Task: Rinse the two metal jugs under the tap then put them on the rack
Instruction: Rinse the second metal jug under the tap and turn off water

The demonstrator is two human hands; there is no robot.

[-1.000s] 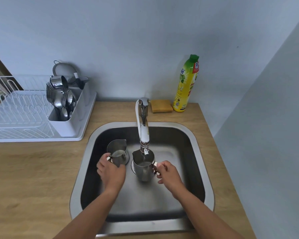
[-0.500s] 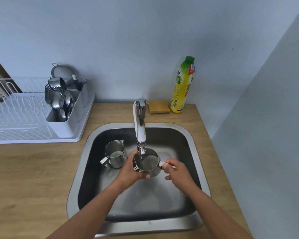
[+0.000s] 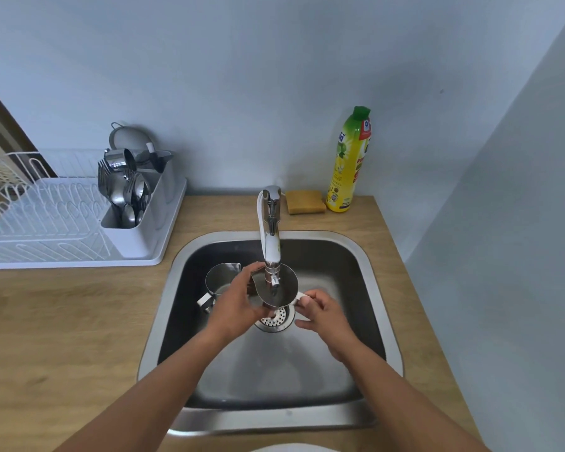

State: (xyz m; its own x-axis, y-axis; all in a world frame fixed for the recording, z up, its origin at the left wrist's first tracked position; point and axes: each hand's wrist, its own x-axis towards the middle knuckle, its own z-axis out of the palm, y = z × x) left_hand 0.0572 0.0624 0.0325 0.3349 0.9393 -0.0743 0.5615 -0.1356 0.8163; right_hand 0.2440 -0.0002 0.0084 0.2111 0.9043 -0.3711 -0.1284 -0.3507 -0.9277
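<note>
The jug (image 3: 276, 288) being rinsed is held over the drain (image 3: 274, 318), mouth up and directly under the tap (image 3: 269, 243) spout. Its handle points toward the right hand (image 3: 323, 316), whose fingers pinch it; the left hand (image 3: 237, 305) is wrapped around the jug's left wall. The second jug (image 3: 221, 280) stands in the sink (image 3: 366, 288) just behind the left hand, so that hand is nearer to it. The rack (image 3: 46, 223) sits on the desk (image 3: 62, 321) well to the left, on the left hand's side.
</note>
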